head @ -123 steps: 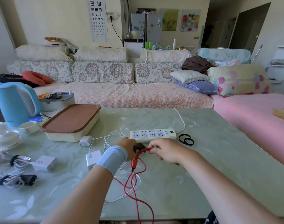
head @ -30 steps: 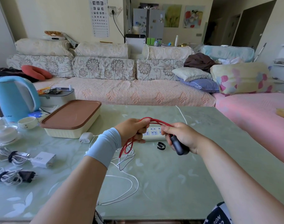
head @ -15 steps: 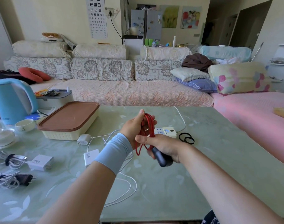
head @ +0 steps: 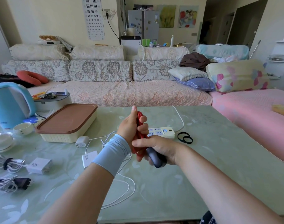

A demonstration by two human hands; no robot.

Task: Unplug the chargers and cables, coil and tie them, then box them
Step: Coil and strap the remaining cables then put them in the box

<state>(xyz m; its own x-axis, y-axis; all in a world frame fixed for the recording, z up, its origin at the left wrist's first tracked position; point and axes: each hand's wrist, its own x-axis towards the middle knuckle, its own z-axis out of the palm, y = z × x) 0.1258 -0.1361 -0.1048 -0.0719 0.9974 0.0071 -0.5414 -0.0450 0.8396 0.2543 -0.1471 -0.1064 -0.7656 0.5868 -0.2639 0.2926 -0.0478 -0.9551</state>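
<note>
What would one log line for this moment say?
left hand: gripping coiled red cable | right hand: holding dark oval charger | untied

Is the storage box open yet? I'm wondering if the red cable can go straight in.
Shut: the brown lid sits flat on the cream box.

Red cable [head: 140,139] bunched in upright loops, gripped above table. Dark charger [head: 155,157] at its lower end. White power strip [head: 162,132] flat behind. Two black bands [head: 185,137] beside strip. Lidded box [head: 66,122] far left, closed.
</note>
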